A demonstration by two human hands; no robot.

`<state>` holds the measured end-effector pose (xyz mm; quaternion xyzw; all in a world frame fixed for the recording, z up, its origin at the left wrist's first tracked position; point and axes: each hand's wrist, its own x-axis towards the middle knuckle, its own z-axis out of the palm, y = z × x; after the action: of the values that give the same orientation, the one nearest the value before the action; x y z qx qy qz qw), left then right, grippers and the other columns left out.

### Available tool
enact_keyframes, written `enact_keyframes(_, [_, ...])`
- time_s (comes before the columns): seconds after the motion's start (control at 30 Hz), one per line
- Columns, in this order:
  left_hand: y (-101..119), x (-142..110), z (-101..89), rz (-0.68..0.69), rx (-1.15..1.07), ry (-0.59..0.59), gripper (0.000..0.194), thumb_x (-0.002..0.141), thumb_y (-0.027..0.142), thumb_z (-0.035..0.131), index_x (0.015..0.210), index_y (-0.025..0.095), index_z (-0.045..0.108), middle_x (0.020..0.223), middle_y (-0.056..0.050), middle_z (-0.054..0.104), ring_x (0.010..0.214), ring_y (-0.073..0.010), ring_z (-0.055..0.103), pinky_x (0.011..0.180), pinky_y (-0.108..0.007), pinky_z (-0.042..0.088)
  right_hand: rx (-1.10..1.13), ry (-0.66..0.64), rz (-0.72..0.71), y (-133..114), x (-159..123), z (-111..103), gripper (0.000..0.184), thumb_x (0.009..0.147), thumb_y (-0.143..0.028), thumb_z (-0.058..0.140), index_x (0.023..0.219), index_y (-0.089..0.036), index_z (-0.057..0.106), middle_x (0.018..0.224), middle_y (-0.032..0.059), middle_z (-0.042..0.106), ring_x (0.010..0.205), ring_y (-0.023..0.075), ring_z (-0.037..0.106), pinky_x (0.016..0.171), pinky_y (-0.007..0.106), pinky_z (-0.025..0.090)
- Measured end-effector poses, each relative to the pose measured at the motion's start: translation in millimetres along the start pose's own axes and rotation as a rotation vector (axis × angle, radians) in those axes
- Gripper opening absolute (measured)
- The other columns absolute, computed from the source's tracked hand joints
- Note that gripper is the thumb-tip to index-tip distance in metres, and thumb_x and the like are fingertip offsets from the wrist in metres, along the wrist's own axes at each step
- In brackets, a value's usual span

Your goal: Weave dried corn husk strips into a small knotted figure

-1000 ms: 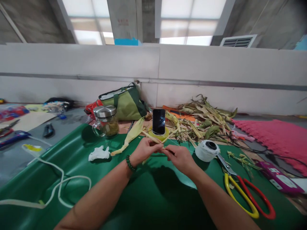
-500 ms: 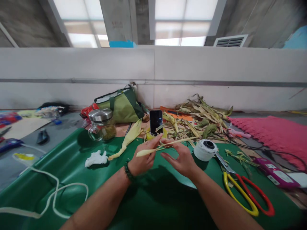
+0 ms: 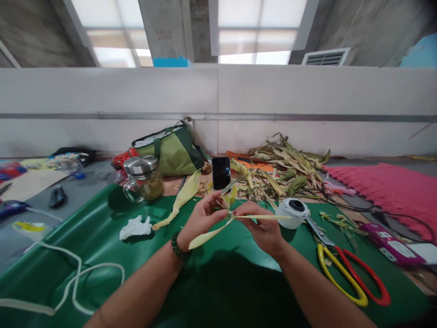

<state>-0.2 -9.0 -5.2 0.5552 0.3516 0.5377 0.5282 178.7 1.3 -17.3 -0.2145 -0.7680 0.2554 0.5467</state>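
The little bundle of husk strips (image 3: 233,216) was up between the two hands, above the green mat (image 3: 218,282) — one pale strip hung down toward the left wrist, another stuck out sideways in front of the roll of white tape. The left hand (image 3: 201,216) had its fingers pinched on the bundle from one side, a dark beaded bracelet (image 3: 177,245) round the wrist. The right hand (image 3: 262,228) had its fingers closed on the bundle from the other side, right by the point where the strips met.

Just beyond the hands, there was the phone (image 3: 221,172), standing upright with a dark screen. Over to the left, a long pale husk (image 3: 184,196) lay slantwise, its thin end near a crumpled white tissue (image 3: 135,227), and behind those stood the glass jug (image 3: 146,182) with its metal lid, next to the green bag (image 3: 170,150).

Out to the right, the roll of white tape (image 3: 288,218) sat near the right hand, the blades of the scissors (image 3: 341,269) pointing at it — one yellow handle, one red. Behind, a messy heap of dried husks (image 3: 290,161) spread along the surface (image 3: 92,182), with the pink cloth (image 3: 385,191) at its side.
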Motion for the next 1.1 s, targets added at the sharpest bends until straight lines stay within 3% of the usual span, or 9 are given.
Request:
enact_keyframes(0.07, [0, 4, -0.3, -0.064, 0.035, -0.031, 0.034, 0.060, 0.041, 0.080, 0.076, 0.013, 0.068, 0.078, -0.005, 0.069, 0.071, -0.0146, 0.061, 0.068, -0.025, 0.048, 0.037, -0.032, 0.139, -1, 0, 2, 0.012, 0.086, -0.026, 0.057, 0.079, -0.020, 0.063, 0.075, 0.0028, 0.067, 0.070, 0.0147, 0.063, 0.064, 0.027, 0.050])
enact_keyframes(0.13, [0, 5, 0.1, -0.095, 0.036, -0.011, 0.034, 0.059, 0.043, 0.080, 0.064, 0.013, 0.065, 0.067, -0.003, 0.066, 0.061, -0.0119, 0.057, 0.060, -0.024, 0.045, 0.089, -0.030, 0.275, 0, 1, 4, 0.013, 0.085, -0.030, 0.058, 0.079, -0.020, 0.063, 0.076, 0.0030, 0.066, 0.069, 0.0145, 0.063, 0.064, 0.026, 0.051])
enact_keyframes(0.27, [-3, 1, 6.3, -0.054, 0.083, 0.100, 0.031, 0.061, 0.040, 0.079, 0.064, 0.013, 0.065, 0.061, -0.002, 0.064, 0.058, -0.0111, 0.055, 0.058, -0.023, 0.044, 0.199, 0.009, 0.435, 2, 2, 11, 0.023, 0.071, -0.030, 0.070, 0.089, -0.020, 0.058, 0.085, 0.0026, 0.065, 0.078, 0.0158, 0.064, 0.072, 0.029, 0.052])
enact_keyframes(0.4, [-2, -3, 13.1, -0.025, 0.185, 0.111, 0.029, 0.062, 0.037, 0.078, 0.061, 0.013, 0.063, 0.058, -0.002, 0.062, 0.056, -0.0117, 0.055, 0.056, -0.023, 0.044, 0.144, 0.073, 0.450, 3, 1, 19, 0.035, 0.057, -0.031, 0.081, 0.075, -0.019, 0.054, 0.074, -0.0009, 0.059, 0.068, 0.0134, 0.057, 0.064, 0.026, 0.049])
enact_keyframes(0.63, [9, -3, 6.5, -0.049, 0.162, -0.051, 0.032, 0.066, 0.040, 0.074, 0.061, 0.012, 0.060, 0.058, -0.001, 0.060, 0.056, -0.0105, 0.052, 0.056, -0.022, 0.040, 0.133, 0.053, 0.394, 3, -3, 16, 0.018, 0.067, -0.032, 0.076, 0.071, -0.019, 0.065, 0.069, 0.0021, 0.066, 0.067, 0.0154, 0.061, 0.064, 0.028, 0.049])
enact_keyframes(0.83, [11, -1, 0.1, -0.119, 0.211, -0.103, 0.028, 0.065, 0.036, 0.073, 0.058, 0.013, 0.060, 0.054, 0.001, 0.056, 0.052, -0.0084, 0.046, 0.051, -0.021, 0.035, 0.125, -0.111, 0.405, 0, 0, 5, 0.013, 0.069, -0.030, 0.074, 0.070, -0.018, 0.067, 0.067, 0.0029, 0.067, 0.064, 0.0158, 0.062, 0.059, 0.027, 0.048])
enact_keyframes(0.93, [8, 4, -1.9, -0.201, 0.188, -0.105, 0.027, 0.061, 0.036, 0.075, 0.058, 0.013, 0.061, 0.054, 0.002, 0.056, 0.053, -0.0086, 0.047, 0.054, -0.022, 0.037, 0.219, -0.142, 0.536, 3, 2, 6, 0.018, 0.065, -0.031, 0.077, 0.067, -0.017, 0.065, 0.065, 0.0022, 0.068, 0.061, 0.0148, 0.062, 0.056, 0.026, 0.049])
enact_keyframes(1.1, [-1, 13, 0.8, -0.308, 0.135, 0.023, 0.030, 0.058, 0.037, 0.076, 0.062, 0.014, 0.059, 0.058, 0.003, 0.056, 0.056, -0.0093, 0.051, 0.058, -0.023, 0.042, 0.396, -0.047, 0.748, 13, 6, 12, 0.031, 0.056, -0.037, 0.081, 0.072, -0.017, 0.064, 0.061, -0.0004, 0.067, 0.057, 0.0145, 0.064, 0.059, 0.029, 0.054])
